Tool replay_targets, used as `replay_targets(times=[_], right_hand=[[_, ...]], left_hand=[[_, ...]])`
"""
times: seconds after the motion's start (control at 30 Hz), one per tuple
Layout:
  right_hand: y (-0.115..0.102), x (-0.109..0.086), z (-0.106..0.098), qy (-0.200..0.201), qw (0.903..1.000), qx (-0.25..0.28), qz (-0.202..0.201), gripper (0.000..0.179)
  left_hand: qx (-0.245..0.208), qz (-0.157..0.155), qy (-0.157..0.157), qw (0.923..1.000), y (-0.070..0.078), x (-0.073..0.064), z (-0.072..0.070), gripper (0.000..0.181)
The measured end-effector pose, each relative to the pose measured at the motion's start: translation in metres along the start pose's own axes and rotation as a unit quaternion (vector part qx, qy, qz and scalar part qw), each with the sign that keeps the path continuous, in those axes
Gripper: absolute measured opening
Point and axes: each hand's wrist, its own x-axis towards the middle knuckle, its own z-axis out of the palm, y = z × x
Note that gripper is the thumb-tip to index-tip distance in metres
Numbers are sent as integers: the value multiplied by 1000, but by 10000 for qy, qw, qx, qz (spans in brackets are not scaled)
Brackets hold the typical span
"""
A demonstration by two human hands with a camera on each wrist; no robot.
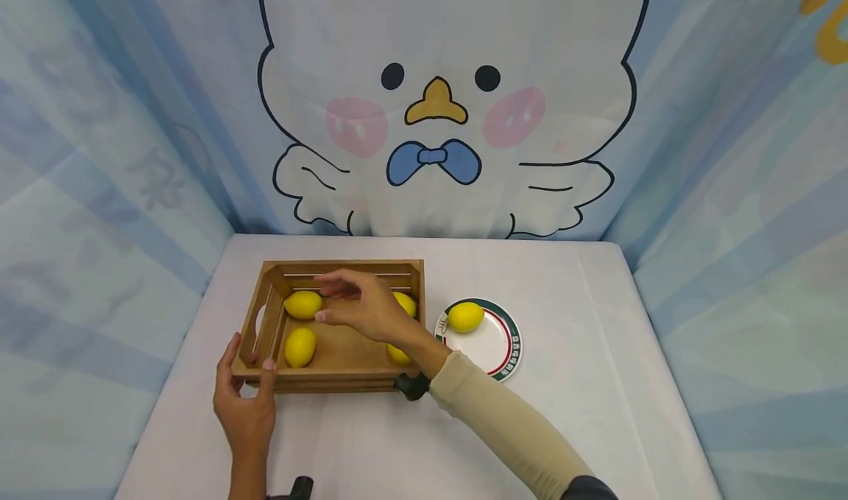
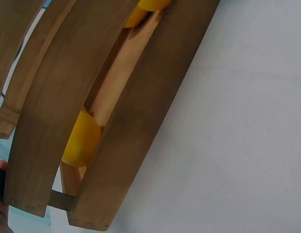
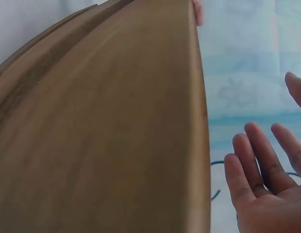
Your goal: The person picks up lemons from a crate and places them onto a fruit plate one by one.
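Note:
A slatted wooden crate [image 1: 344,384] stands on the table, left of centre. My left hand [image 1: 246,408] holds its near left corner, thumb at the front rim and fingers along the left end. Inside are several lemons: one lemon [image 1: 303,305] at the back left, another lemon [image 1: 300,347] at the front left, and two at the right, partly hidden by my right arm. Over the crate's middle hovers my right hand [image 1: 361,308], nothing in it, thumb apart from the outstretched fingers. In the right wrist view its fingers [image 3: 269,165] show beyond the crate's wall.
Right of the crate lies a round plate [image 1: 493,345] with a green and red border, a lemon [image 1: 466,317] on its upper left. A white cloth [image 1: 563,412] covers the table. Printed curtains [image 1: 437,205] close off the back and both sides.

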Motion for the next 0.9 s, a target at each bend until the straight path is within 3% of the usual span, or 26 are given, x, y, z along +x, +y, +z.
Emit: replay_targets(times=[0.9], right_hand=[[9,7,9,-216,9996,-184,-29,53]], left_hand=[[-125,103,26,9999,0,1,0,66]])
